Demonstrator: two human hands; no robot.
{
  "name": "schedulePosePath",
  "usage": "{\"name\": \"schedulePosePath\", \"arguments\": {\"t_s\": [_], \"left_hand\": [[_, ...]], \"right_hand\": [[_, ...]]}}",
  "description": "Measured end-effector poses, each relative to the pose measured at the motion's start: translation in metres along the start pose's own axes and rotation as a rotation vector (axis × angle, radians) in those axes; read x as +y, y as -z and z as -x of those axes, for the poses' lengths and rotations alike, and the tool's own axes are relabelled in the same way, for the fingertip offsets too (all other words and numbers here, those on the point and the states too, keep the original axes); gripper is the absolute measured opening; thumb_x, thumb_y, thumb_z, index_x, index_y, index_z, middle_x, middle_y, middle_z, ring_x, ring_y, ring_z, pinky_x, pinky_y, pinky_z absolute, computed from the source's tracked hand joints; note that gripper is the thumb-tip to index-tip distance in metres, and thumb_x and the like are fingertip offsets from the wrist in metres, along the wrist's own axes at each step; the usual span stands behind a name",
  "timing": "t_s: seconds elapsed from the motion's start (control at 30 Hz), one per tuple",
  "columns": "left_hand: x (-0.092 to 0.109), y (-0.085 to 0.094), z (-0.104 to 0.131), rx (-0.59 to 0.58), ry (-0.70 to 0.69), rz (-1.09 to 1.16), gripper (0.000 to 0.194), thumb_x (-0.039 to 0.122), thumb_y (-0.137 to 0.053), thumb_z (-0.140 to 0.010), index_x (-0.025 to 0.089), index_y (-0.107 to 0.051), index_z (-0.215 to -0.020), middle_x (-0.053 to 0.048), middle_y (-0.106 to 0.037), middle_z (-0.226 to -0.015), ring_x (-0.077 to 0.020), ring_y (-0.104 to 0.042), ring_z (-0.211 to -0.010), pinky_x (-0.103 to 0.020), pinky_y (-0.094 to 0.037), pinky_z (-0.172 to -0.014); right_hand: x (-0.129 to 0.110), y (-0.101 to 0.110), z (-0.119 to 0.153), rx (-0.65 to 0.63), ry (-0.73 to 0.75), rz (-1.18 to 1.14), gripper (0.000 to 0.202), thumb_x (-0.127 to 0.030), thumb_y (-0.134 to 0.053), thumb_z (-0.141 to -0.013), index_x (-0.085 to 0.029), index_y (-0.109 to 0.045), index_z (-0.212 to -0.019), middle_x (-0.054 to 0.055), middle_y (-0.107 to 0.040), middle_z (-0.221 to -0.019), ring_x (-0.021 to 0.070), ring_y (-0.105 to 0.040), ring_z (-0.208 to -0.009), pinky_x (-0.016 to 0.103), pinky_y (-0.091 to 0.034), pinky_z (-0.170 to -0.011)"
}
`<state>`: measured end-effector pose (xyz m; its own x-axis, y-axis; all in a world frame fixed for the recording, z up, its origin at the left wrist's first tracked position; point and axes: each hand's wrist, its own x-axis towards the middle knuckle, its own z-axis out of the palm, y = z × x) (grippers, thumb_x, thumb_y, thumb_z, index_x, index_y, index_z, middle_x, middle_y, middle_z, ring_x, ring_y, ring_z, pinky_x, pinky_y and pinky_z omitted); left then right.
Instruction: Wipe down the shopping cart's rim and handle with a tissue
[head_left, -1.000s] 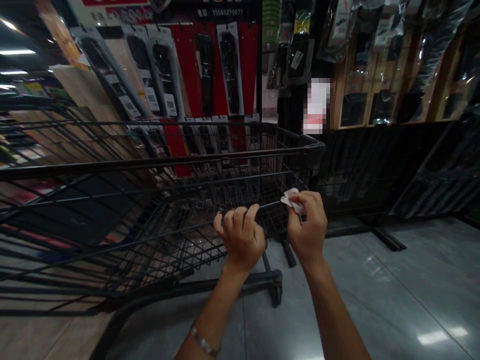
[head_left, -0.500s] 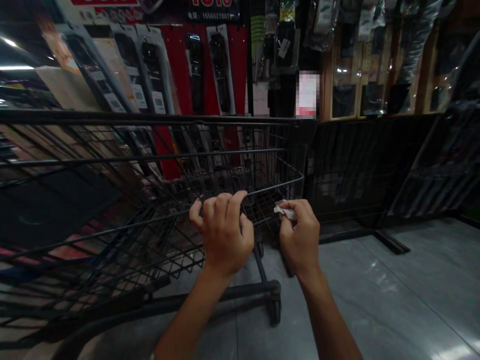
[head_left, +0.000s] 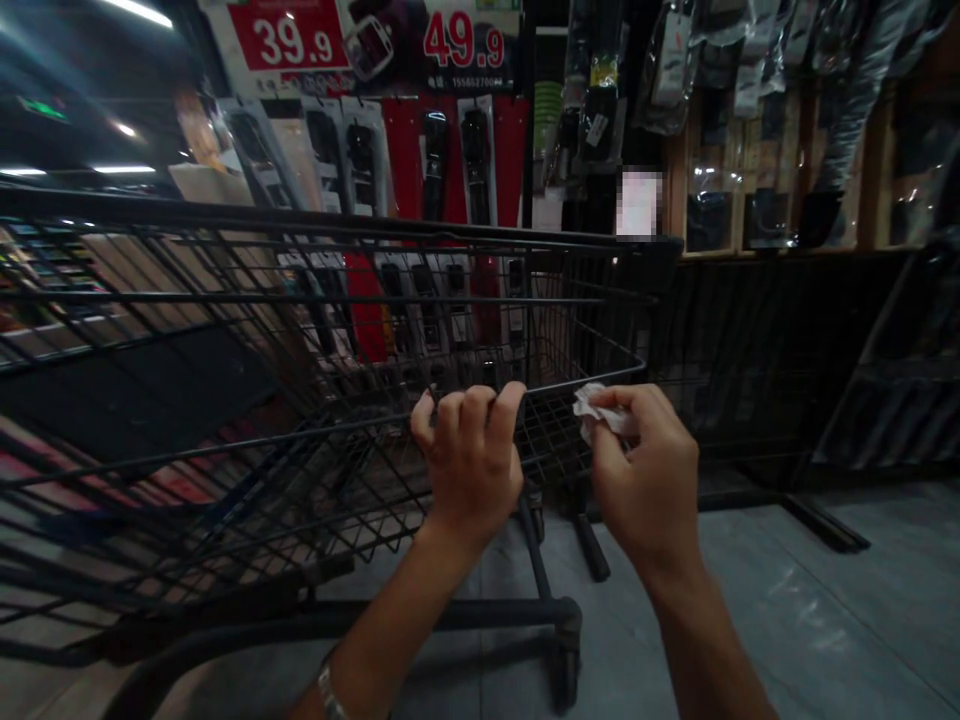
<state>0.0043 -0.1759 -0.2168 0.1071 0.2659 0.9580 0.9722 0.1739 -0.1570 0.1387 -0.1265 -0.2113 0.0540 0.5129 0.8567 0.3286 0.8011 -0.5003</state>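
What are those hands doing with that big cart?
The left hand has its fingers hooked over a wire of the shopping cart. The right hand pinches a crumpled white tissue close to that same wire; I can't tell if the tissue touches it. The cart stands on the tiled floor, in front of packaged belts hanging on a red board.

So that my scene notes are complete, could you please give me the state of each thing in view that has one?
Shopping cart: upright, on the floor
White tissue: crumpled, pinched
Left hand: fingers curled over a side wire of the shopping cart
Right hand: closed on the white tissue
Packaged goods: hanging
Ceiling light: lit
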Motion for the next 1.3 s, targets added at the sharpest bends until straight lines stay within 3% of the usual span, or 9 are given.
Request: {"name": "schedulePosePath", "arguments": {"t_s": [0.13, 0.33, 0.47, 0.6, 0.73, 0.87, 1.07, 1.3], "left_hand": [[-0.001, 0.000, 0.000, 0.009, 0.006, 0.011, 0.040, 0.006, -0.047, -0.077, 0.022, -0.057, -0.113, -0.004, -0.062, -0.091, -0.0218, -0.051, -0.091, -0.044, -0.025, -0.101], [-0.002, 0.000, -0.002, -0.050, 0.015, 0.054, 0.047, 0.004, -0.045, -0.076, 0.023, -0.055, -0.117, -0.004, -0.063, -0.095, -0.0217, -0.051, -0.093, -0.043, -0.025, -0.101], [-0.001, -0.001, -0.002, -0.069, 0.020, 0.043, 0.048, 0.003, -0.045, -0.075, 0.023, -0.055, -0.118, -0.004, -0.062, -0.097, -0.0223, -0.050, -0.095, -0.043, -0.025, -0.101], [0.000, -0.002, 0.000, -0.047, 0.025, 0.027, 0.049, 0.002, -0.044, -0.075, 0.023, -0.055, -0.117, -0.004, -0.062, -0.097, -0.0225, -0.049, -0.095, -0.043, -0.023, -0.103], [-0.001, -0.002, 0.000, -0.026, 0.019, 0.025, 0.047, 0.003, -0.044, -0.075, 0.021, -0.055, -0.117, -0.004, -0.061, -0.095, -0.0225, -0.048, -0.095, -0.043, -0.022, -0.103], [-0.002, -0.002, 0.000, -0.029, -0.001, 0.023, 0.046, 0.006, -0.044, -0.076, 0.021, -0.054, -0.118, -0.004, -0.060, -0.096, -0.0223, -0.048, -0.095, -0.042, -0.021, -0.103], [-0.002, -0.002, 0.000, -0.047, 0.007, 0.016, 0.045, 0.006, -0.044, -0.077, 0.021, -0.054, -0.118, -0.005, -0.059, -0.097, -0.0229, -0.047, -0.096, -0.043, -0.020, -0.104], [-0.002, -0.003, -0.001, -0.021, 0.014, 0.014, 0.048, 0.004, -0.045, -0.073, 0.022, -0.055, -0.116, -0.004, -0.060, -0.095, -0.0221, -0.049, -0.095, -0.042, -0.022, -0.103]], "right_hand": [[-0.004, -0.013, 0.016, -0.112, 0.124, -0.115, 0.026, 0.000, -0.045, -0.074, -0.021, -0.057, -0.084, 0.003, -0.055, -0.083, 0.0175, -0.057, -0.080, 0.032, -0.048, -0.071], [0.026, -0.006, 0.033, -0.258, 0.079, -0.032, 0.029, 0.003, -0.043, -0.072, -0.020, -0.058, -0.082, 0.003, -0.055, -0.082, 0.0171, -0.057, -0.077, 0.031, -0.047, -0.069], [0.033, 0.004, 0.030, -0.167, 0.016, 0.074, 0.021, -0.001, -0.049, -0.073, -0.019, -0.059, -0.076, 0.003, -0.057, -0.078, 0.0175, -0.058, -0.072, 0.031, -0.047, -0.065], [0.016, -0.002, 0.028, -0.018, 0.052, 0.003, 0.019, -0.004, -0.052, -0.079, -0.021, -0.058, -0.085, 0.003, -0.058, -0.084, 0.0178, -0.059, -0.079, 0.032, -0.050, -0.069], [0.005, -0.017, 0.039, -0.095, 0.149, -0.140, 0.020, -0.008, -0.053, -0.085, -0.021, -0.059, -0.099, 0.006, -0.056, -0.097, 0.0190, -0.059, -0.093, 0.037, -0.051, -0.081], [0.010, -0.023, 0.050, -0.199, 0.168, -0.194, 0.020, -0.014, -0.054, -0.089, -0.020, -0.062, -0.106, 0.008, -0.054, -0.105, 0.0201, -0.056, -0.100, 0.039, -0.051, -0.086], [0.013, -0.028, 0.051, -0.090, 0.186, -0.203, 0.036, -0.005, -0.053, -0.086, -0.021, -0.053, -0.119, 0.008, -0.057, -0.108, 0.0189, -0.057, -0.103, 0.035, -0.052, -0.086], [0.019, -0.027, 0.051, -0.107, 0.258, -0.066, 0.024, -0.003, -0.052, -0.084, -0.020, -0.058, -0.100, 0.008, -0.055, -0.101, 0.0183, -0.059, -0.093, 0.033, -0.054, -0.078]]}}
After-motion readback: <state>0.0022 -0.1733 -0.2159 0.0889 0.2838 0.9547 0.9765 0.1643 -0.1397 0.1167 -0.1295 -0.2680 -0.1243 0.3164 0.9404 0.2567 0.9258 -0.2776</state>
